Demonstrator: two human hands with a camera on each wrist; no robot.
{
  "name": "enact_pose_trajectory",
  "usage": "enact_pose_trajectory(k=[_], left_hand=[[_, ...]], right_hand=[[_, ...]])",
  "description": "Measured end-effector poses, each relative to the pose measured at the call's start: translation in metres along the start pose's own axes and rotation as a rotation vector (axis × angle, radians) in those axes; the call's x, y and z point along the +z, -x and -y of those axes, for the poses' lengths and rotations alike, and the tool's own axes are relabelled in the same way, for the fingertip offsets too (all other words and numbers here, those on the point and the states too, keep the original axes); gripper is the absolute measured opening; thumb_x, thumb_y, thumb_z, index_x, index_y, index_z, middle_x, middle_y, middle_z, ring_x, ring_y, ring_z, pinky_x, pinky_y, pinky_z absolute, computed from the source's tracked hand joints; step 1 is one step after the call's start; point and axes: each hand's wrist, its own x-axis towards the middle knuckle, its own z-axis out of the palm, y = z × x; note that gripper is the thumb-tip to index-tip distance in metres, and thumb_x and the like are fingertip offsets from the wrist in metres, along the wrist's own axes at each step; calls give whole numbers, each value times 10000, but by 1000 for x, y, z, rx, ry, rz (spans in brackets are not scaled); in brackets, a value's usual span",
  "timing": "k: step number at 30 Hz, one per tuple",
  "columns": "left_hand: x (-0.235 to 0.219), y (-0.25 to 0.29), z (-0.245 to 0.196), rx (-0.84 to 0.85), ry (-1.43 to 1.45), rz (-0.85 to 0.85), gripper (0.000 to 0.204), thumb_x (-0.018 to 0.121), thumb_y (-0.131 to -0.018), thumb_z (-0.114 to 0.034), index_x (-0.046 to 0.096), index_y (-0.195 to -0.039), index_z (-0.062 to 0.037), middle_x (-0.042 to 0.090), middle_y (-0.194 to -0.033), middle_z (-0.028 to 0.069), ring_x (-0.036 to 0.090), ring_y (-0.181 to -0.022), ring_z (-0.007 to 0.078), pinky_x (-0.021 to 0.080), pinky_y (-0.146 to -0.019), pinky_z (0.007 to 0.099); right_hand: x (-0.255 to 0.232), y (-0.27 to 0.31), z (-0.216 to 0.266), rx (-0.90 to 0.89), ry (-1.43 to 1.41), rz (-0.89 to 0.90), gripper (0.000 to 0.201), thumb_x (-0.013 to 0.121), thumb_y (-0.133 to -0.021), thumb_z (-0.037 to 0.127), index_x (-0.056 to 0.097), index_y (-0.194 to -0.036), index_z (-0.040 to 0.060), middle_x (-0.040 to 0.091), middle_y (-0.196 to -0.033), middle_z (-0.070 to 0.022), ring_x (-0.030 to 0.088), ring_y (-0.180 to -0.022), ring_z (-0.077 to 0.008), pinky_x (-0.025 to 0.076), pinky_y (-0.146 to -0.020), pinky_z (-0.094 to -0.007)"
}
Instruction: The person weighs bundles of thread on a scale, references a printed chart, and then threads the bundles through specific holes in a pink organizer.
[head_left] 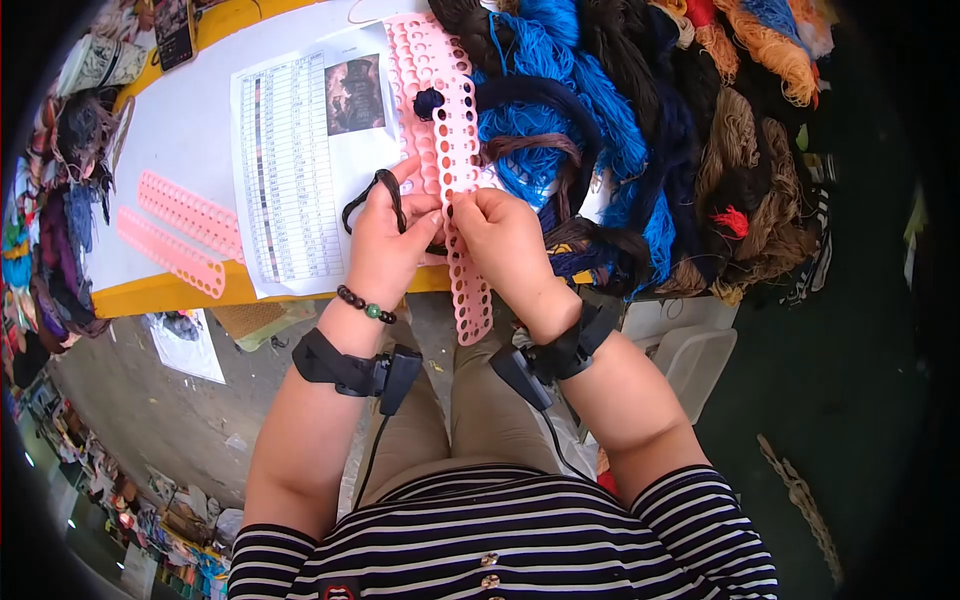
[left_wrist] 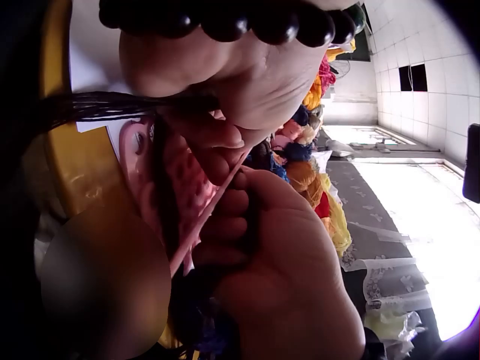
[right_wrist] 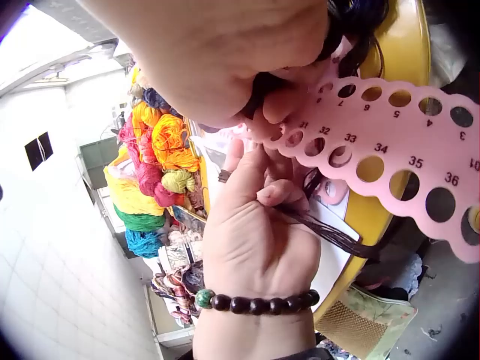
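Note:
A long pink thread card (head_left: pixel 470 290) with scalloped edges and holes on both sides stands between the two hands and reaches past the table's front edge. My right hand (head_left: pixel 500 235) pinches its edge near the middle, fingers curled. Printed numbers such as 34 and 35 show beside the holes in the right wrist view. My left hand (head_left: pixel 388 240) is on the card's other side, thumb and fingertips at its edge. Its curled fingers hold a dark hank of thread (right_wrist: pixel 337 234), which loops over the hand. A tuft of navy thread (head_left: pixel 428 103) sits at the card's far end.
A printed colour chart (head_left: pixel 290 180) lies on the table, beside two pink cards (head_left: pixel 180 250). More pink cards are stacked behind the hands. Blue yarn (head_left: pixel 560 90) and brown yarn (head_left: pixel 745 190) pile up on the right. A phone (head_left: pixel 173 32) lies at the back left.

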Motion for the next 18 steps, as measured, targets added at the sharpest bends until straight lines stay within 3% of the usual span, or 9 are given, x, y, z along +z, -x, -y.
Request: enact_pose_trajectory(k=[1,4,7,10,13,16,18], left_hand=[[0,0,-1,-13,17,4,578,542,-850,61,342,-1383,-33,643,-904,79,624,-759,110,467,-604,190],[6,0,-8,-66,6,-21,581,561,-844,84,365,-1371,-62,645,-867,62,597,-714,93,514,-658,224],[7,-1,-6,-9,-148,-32,531,571,-840,80,395,-1323,-53,633,-810,48,585,-679,82,503,-631,222],[6,-2,-4,58,-309,-57,452,579,-837,70,430,-1248,-44,617,-763,38,578,-669,73,487,-609,222],[4,-1,2,109,-315,-84,406,572,-834,66,438,-1201,-42,605,-754,39,578,-654,76,471,-595,224],[0,0,0,81,-352,-112,405,551,-838,61,424,-1208,-42,602,-779,47,588,-648,91,484,-570,219],[2,1,-5,10,-307,-85,425,527,-848,63,400,-1240,-44,605,-850,65,598,-671,93,487,-506,203]], right_hand=[[0,1,2,-1,32,-10,301,516,-908,214,633,-752,-15,615,-597,-120,606,-521,-202,475,-508,-337],[4,-5,-9,-238,316,-112,305,492,-911,232,631,-765,3,622,-623,-173,622,-559,-305,489,-540,-408],[2,-3,-2,-177,483,-34,298,485,-909,258,631,-814,16,622,-676,-217,626,-650,-368,492,-603,-455],[3,-3,-6,-229,554,-4,304,491,-914,287,608,-862,12,624,-688,-208,636,-692,-351,490,-621,-435],[-8,-2,-1,-98,134,120,271,540,-891,269,581,-876,1,625,-721,-204,636,-701,-336,484,-623,-408],[-11,-11,-21,-118,-2,223,231,603,-849,218,555,-879,-5,617,-721,-188,626,-679,-314,474,-611,-384],[-10,-13,-24,-92,-2,193,214,627,-821,185,551,-873,-9,611,-722,-180,617,-664,-295,471,-607,-377]])
